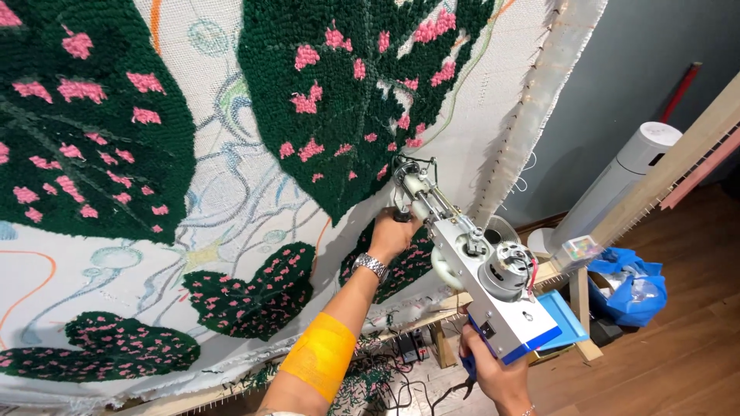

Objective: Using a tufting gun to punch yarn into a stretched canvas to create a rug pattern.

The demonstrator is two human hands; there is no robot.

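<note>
A silver and blue tufting gun (470, 270) points its needle end at a white cloth (231, 192) stretched on a wooden frame. The cloth carries tufted dark green leaves with pink spots (339, 85). My left hand (391, 235), with a metal wristwatch and a yellow band on the forearm, grips the gun's front handle close to the cloth. My right hand (493, 374) holds the rear blue handle at the gun's lower end.
A wooden frame rail (671, 166) runs along the cloth's right edge. A white tower fan (617, 181) stands behind it. A blue bag (628, 285) lies on the wooden floor. Cables and a power strip (408, 347) lie below the frame.
</note>
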